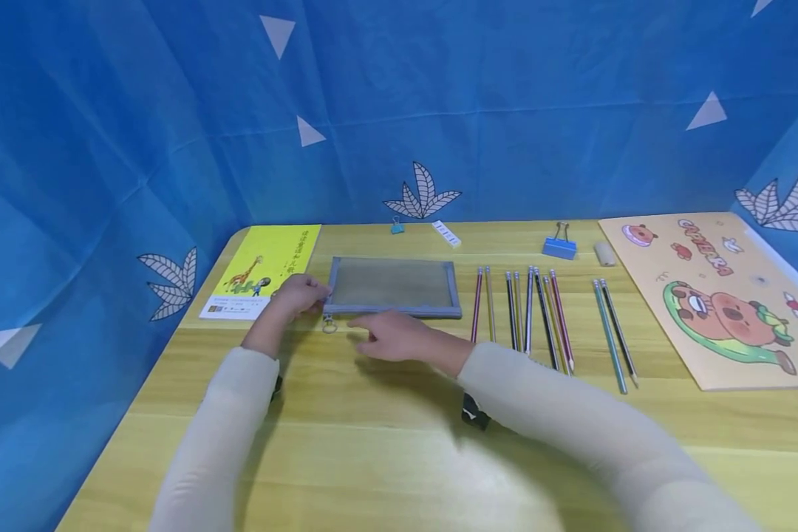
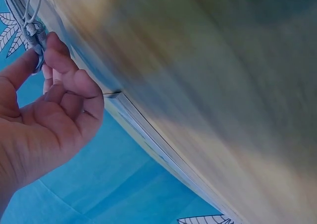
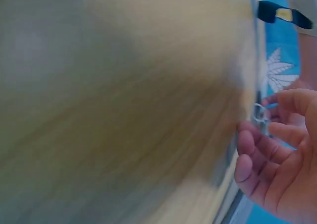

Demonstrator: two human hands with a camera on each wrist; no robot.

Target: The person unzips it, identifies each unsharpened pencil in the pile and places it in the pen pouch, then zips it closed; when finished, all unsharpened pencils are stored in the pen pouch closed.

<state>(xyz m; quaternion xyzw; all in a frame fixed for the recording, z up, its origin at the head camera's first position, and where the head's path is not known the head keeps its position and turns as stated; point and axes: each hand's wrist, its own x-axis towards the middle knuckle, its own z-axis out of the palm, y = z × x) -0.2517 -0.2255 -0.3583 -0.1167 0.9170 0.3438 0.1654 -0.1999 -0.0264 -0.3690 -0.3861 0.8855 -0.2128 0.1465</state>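
A flat grey mesh pouch [image 1: 392, 284] with a darker grey border lies on the wooden table. At its left end my left hand [image 1: 299, 294] pinches the grey corner tab between thumb and fingertips, as the left wrist view shows the hand [image 2: 59, 100] doing. A small metal ring [image 1: 329, 325] hangs from the pouch's near left corner. My right hand [image 1: 395, 336] is at the pouch's near edge, index finger stretched toward the ring. In the right wrist view its fingers are loosely bent beside the ring [image 3: 258, 113], with nothing gripped.
A yellow booklet [image 1: 266, 266] lies to the left. Several pencils [image 1: 530, 310] lie in a row right of the pouch. Farther back are a small teal clip [image 1: 397, 226], a white eraser [image 1: 447, 233], a blue binder clip [image 1: 560, 246] and a beige cylinder [image 1: 604, 254]. A capybara-printed book [image 1: 725, 295] lies right.
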